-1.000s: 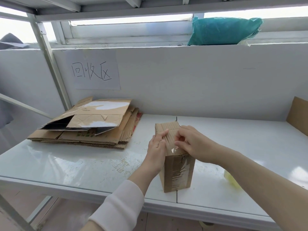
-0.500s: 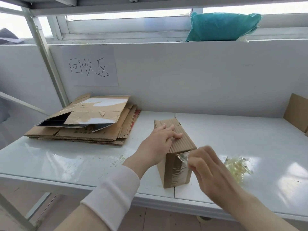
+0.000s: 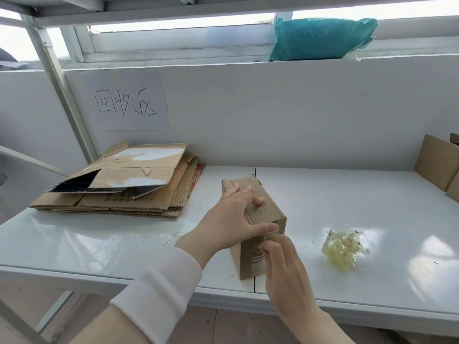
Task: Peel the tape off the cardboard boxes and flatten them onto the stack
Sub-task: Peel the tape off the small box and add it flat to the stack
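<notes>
Two hands work one box (image 3: pixel 258 219): left hand (image 3: pixel 231 219) presses flat; right hand (image 3: pixel 280 259), returned, pinches remaining tape (image 3: pixel 255 254).

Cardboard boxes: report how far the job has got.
Done: several boxes lie flattened on the stack, and a wad of peeled tape sits on the table. In hand: the left hand steadies the small box while the right hand pinches tape at its near face. Left: flattening it, plus boxes at right.
</notes>
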Demonstrator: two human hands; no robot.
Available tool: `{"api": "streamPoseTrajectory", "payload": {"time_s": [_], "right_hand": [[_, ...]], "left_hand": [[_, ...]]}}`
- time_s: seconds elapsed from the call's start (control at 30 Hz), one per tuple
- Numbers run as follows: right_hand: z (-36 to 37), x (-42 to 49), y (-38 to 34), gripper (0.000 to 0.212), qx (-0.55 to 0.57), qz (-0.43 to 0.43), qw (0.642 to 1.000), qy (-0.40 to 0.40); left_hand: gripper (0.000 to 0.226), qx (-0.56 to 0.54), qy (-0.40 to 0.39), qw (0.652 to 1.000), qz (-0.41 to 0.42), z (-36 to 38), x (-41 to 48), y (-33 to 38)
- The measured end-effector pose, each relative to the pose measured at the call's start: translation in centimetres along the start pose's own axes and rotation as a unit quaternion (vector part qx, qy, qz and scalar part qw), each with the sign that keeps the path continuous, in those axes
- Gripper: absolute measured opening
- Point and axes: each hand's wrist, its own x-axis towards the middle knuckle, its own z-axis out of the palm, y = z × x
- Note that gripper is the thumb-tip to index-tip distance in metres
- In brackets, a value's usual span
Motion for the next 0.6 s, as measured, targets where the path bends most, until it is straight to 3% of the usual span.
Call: {"api": "streamPoseTrajectory", "payload": {"time_s": [0.07, 0.17, 0.27, 0.33, 0.43, 0.5, 0.6], "right_hand": [[0.0, -0.6, 0.3, 0.023, -0.044, -0.013, 0.999, -0.017], [-0.5, -2.9, 1.0, 0.044, -0.084, -0.032, 0.988, -0.126], [-1.5, -4.7, 1.1, 0.028, -0.052, 0.009, 0.979, -0.198], [-2.1, -4.8, 0.8, 0.01, -0.014, 0.047, 0.981, -0.185], [-2.9, -3.8, 0.4, 0.028, 0.035, 0.12, 0.983, -0.137], [-3.4, -3.4, 0.3, 0.032, 0.044, 0.144, 0.983, -0.105], [-4.6, -3.0, 0.9, 0.019, 0.043, 0.161, 0.984, -0.056]], "left_hand": [[0.068, 0.053, 0.011, 0.999, -0.004, 0.0, 0.0, 0.2], [0.063, 0.127, 0.006, 0.992, 0.009, -0.3, -0.1, 0.5], [0.053, 0.206, -0.033, 0.973, 0.096, -0.7, 0.0, 1.2], [0.052, 0.255, -0.086, 0.946, 0.18, -1.1, 0.4, 1.5], [0.065, 0.276, -0.158, 0.928, 0.193, -1.7, 1.2, 1.4], [0.065, 0.25, -0.156, 0.937, 0.188, -1.9, 1.3, 1.5], [0.056, 0.215, -0.097, 0.952, 0.196, -2.6, 1.2, 0.9]]}}
